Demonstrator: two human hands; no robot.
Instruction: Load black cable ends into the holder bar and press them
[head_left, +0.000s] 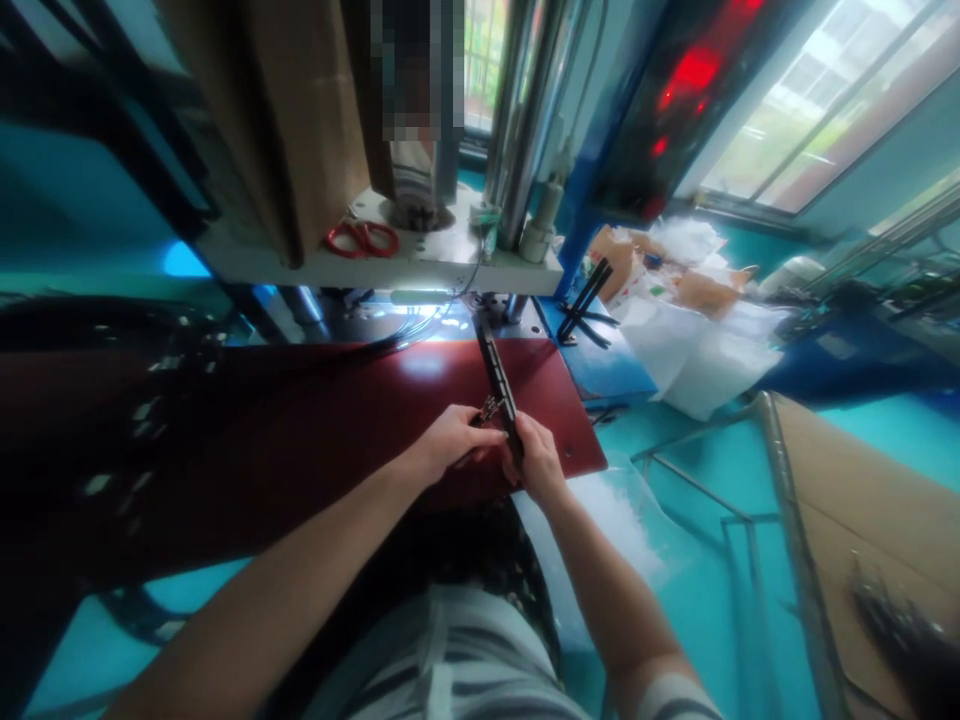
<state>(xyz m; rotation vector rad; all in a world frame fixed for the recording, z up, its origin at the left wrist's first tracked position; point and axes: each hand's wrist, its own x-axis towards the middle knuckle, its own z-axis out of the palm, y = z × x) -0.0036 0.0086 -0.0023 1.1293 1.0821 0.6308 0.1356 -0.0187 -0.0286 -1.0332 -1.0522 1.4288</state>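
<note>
Black bar (496,375) is held over the right end of the red-brown table (337,420); it is gripped by the right hand (538,460), while a small shiny thing (489,407), too blurred to be named, seems to be held by the closed left hand (454,440) beside it. Picking up looks done; how much more is finished or left cannot be told; one bar, one shiny thing, two hands, one table and one pair of red scissors (363,238) can be counted; the black sticks (589,300) are too blurred to be counted.
</note>
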